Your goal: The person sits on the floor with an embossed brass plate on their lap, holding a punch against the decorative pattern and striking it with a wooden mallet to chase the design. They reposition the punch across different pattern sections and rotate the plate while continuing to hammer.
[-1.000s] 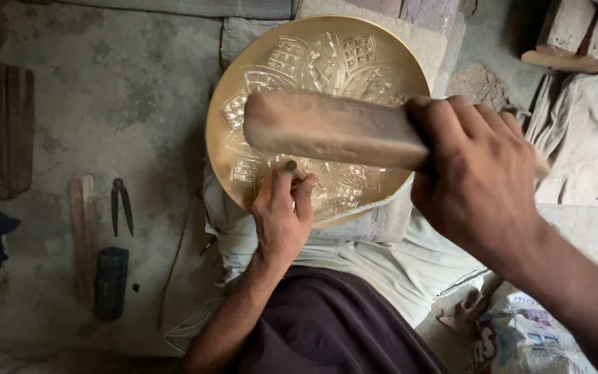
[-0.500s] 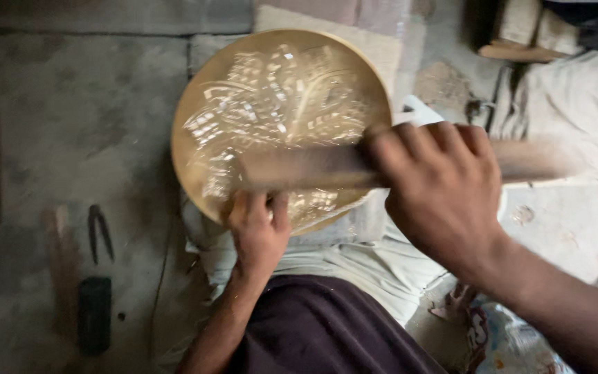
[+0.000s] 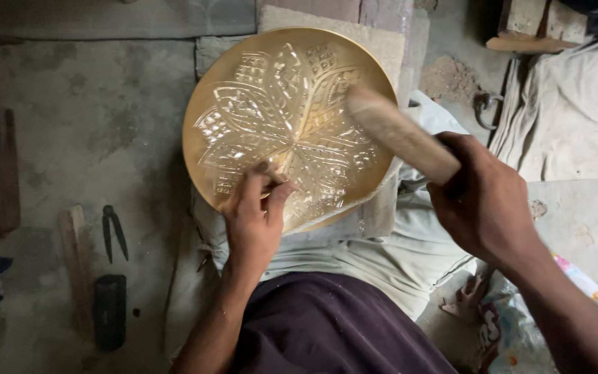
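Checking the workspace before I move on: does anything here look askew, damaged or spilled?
Nothing looks damaged or spilled. The round brass plate lies tilted, propped on a stone block, held by the left hand. The right hand grips a wooden mallet, blurred. Pincers and a dark block lie on the floor.

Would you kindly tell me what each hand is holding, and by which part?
Right hand grips a wooden mallet by its lower end; left hand pinches something small, unclear, on the round embossed brass plate.

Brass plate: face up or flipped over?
Face up. The brass plate shows its embossed star pattern to the camera, with the left hand resting on its lower edge.
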Action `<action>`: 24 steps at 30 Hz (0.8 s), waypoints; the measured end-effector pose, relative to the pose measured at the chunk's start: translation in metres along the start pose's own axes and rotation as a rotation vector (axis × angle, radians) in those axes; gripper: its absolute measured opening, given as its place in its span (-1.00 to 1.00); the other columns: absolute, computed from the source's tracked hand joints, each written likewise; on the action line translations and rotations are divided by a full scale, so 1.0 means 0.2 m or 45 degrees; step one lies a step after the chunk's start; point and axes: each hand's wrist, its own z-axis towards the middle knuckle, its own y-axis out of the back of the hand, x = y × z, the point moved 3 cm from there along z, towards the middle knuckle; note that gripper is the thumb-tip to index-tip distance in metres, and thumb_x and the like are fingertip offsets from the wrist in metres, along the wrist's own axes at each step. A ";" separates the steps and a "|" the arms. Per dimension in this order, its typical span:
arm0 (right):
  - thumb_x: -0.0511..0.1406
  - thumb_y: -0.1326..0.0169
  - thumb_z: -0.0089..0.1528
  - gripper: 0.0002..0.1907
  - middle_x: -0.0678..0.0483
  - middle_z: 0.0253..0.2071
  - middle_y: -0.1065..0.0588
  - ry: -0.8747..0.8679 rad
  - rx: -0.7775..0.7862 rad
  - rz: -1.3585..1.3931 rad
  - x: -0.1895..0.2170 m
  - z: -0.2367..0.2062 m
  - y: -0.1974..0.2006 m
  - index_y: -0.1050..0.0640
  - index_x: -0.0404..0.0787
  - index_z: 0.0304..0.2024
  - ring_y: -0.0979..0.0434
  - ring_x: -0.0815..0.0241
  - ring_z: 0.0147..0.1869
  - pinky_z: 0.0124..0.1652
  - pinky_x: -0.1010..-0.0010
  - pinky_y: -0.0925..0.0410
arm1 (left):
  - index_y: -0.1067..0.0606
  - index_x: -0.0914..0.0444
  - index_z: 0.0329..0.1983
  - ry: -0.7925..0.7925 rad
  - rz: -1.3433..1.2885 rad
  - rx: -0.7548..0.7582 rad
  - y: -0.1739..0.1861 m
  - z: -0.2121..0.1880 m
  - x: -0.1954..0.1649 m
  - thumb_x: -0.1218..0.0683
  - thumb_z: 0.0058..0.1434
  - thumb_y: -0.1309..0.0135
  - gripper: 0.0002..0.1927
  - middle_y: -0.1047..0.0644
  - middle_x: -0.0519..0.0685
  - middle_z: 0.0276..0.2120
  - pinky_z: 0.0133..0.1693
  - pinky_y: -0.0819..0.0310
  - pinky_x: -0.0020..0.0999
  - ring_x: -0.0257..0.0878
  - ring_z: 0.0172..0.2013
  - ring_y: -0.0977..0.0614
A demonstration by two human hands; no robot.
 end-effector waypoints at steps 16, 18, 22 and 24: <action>-0.45 -0.10 0.13 -0.40 -0.19 -0.08 -0.54 0.343 -0.271 -0.500 0.10 -0.07 0.05 -0.45 -0.24 0.27 -0.53 -0.08 -0.12 -0.18 0.09 -0.39 | -0.48 0.22 0.08 -0.340 0.145 0.216 -0.09 0.07 0.08 0.03 0.41 -0.16 -0.74 -0.59 -0.03 -0.32 -0.24 -0.56 -0.22 -0.15 -0.29 -0.68; -0.44 -0.09 0.16 -0.41 -0.17 -0.11 -0.56 0.268 -0.209 -0.537 0.11 -0.05 0.03 -0.47 -0.24 0.28 -0.52 -0.04 -0.18 -0.26 0.15 -0.35 | -0.47 0.21 0.07 -0.346 0.169 0.206 -0.09 0.05 0.10 0.03 0.43 -0.15 -0.75 -0.59 -0.04 -0.30 -0.24 -0.57 -0.20 -0.15 -0.28 -0.69; -0.39 -0.08 0.22 -0.46 -0.11 -0.10 -0.60 0.426 -0.168 -0.816 0.16 -0.06 -0.01 -0.48 -0.16 0.29 -0.58 0.03 -0.16 -0.15 0.21 -0.42 | -0.46 0.18 0.12 -0.375 0.299 0.190 -0.11 0.04 0.13 0.04 0.44 -0.12 -0.74 -0.59 0.01 -0.28 -0.28 -0.58 -0.18 -0.11 -0.27 -0.68; -0.36 -0.08 0.26 -0.48 0.02 -0.09 -0.64 0.439 -0.102 -0.998 0.16 -0.06 -0.02 -0.49 -0.05 0.30 -0.58 0.12 -0.21 -0.21 0.26 -0.40 | -0.47 0.16 0.15 -0.353 0.263 0.232 -0.12 0.04 0.15 0.02 0.43 -0.10 -0.72 -0.60 -0.03 -0.31 -0.31 -0.60 -0.20 -0.16 -0.30 -0.70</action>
